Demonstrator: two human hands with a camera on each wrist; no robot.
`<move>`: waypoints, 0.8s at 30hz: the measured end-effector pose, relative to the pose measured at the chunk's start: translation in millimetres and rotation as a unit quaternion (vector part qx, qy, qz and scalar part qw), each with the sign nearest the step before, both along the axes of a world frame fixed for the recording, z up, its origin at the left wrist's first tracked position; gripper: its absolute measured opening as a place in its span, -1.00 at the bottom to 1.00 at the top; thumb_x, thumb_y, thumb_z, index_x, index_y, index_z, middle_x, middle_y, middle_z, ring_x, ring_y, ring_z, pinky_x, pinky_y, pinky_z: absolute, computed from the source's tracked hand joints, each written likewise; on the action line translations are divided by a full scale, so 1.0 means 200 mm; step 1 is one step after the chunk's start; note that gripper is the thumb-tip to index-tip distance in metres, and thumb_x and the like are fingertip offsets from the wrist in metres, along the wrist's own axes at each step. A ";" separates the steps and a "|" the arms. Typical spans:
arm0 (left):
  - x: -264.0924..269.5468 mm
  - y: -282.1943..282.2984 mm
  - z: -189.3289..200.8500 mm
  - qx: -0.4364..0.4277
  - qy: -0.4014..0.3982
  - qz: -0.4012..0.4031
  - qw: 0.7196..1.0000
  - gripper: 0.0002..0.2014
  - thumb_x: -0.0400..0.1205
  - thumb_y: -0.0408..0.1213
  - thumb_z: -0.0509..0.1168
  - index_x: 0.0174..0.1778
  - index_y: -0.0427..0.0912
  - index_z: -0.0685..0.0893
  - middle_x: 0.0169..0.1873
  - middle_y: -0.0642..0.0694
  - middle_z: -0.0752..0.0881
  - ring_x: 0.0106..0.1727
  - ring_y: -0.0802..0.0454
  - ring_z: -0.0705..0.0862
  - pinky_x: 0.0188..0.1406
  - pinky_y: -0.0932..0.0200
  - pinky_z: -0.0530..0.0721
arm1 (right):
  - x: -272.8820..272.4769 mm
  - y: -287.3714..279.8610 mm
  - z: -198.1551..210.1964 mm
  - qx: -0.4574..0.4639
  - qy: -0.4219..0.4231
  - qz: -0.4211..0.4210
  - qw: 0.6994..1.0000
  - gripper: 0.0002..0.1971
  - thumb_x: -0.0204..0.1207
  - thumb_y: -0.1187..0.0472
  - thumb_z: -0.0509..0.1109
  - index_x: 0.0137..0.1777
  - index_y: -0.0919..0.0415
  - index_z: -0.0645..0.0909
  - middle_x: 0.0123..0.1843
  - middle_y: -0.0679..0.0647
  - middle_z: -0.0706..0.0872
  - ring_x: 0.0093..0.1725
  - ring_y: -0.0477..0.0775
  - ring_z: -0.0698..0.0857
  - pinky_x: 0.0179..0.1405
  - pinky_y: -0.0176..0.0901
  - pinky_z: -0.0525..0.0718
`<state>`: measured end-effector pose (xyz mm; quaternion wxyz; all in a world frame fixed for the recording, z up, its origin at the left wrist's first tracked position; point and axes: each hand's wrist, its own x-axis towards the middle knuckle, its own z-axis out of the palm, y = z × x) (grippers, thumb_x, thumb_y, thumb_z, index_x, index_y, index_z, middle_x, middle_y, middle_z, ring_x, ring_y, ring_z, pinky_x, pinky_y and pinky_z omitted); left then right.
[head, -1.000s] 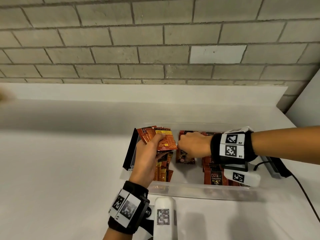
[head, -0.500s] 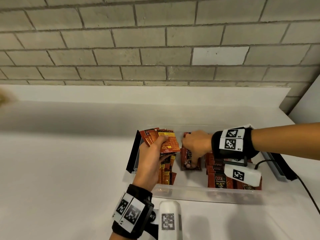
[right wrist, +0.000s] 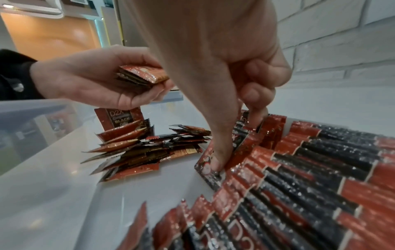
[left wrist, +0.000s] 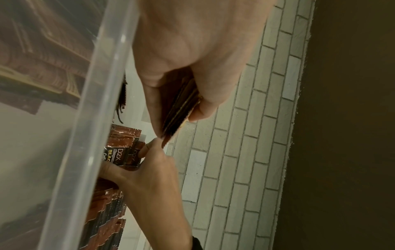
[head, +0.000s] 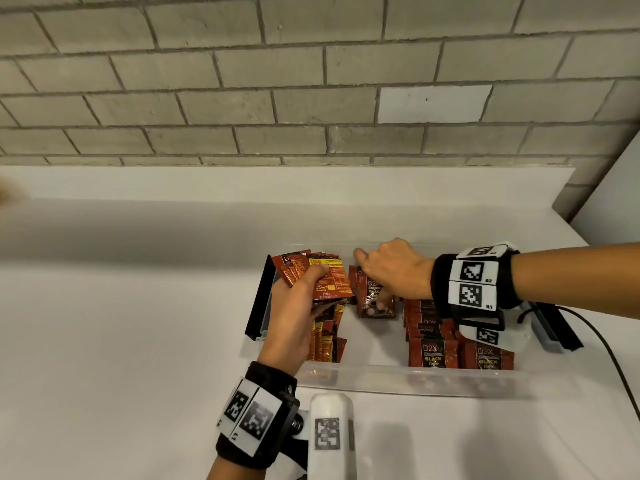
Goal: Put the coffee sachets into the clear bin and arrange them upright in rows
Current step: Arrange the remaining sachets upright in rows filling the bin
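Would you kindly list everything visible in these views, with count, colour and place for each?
clear bin: one, transparent, on the counter against the wall.
held sachets: a small fanned stack, red and orange, above the bin's left end.
middle sachets: a few, red and black, standing mid-bin.
right rows: many, red and black, upright at the bin's right.
left pile: several, red and orange, leaning or fallen at the bin's left.
counter: one, white.
brick wall: grey.
black cable: one, right of the bin.
left hand: grips the held sachets.
right hand: fingers pinch the middle sachets.
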<state>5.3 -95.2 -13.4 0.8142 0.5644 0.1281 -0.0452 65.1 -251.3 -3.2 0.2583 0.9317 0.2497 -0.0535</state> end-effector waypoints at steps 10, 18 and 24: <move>0.00 0.00 -0.01 0.004 0.004 0.003 1.000 -0.75 0.59 -0.30 0.38 0.17 -0.22 0.65 -0.01 -0.19 0.81 0.08 -0.08 0.78 0.09 0.02 0.73 | -0.01 -0.02 0.00 -0.031 0.003 0.081 0.996 -0.13 0.43 -0.14 0.43 0.59 0.13 0.04 0.04 0.17 0.68 -0.18 0.05 0.63 -0.34 -0.14 0.44; 0.01 0.01 -0.01 0.001 0.011 0.004 1.000 -0.72 0.59 -0.31 0.38 0.21 -0.24 0.64 0.02 -0.21 0.81 0.10 -0.10 0.78 0.08 0.02 0.74 | 0.00 -0.01 -0.03 -0.064 0.000 0.140 0.988 -0.29 0.54 -0.09 0.36 0.60 0.05 0.15 0.12 0.17 0.67 -0.04 0.09 0.69 -0.33 -0.16 0.48; 0.01 0.01 -0.01 0.000 0.010 0.002 1.000 -0.74 0.59 -0.32 0.38 0.18 -0.23 0.64 0.02 -0.21 0.80 0.08 -0.09 0.78 0.06 0.04 0.74 | 0.01 -0.03 -0.04 -0.065 -0.004 0.169 0.984 -0.32 0.55 -0.10 0.33 0.59 0.10 0.19 0.14 0.19 0.65 0.01 0.13 0.70 -0.32 -0.14 0.49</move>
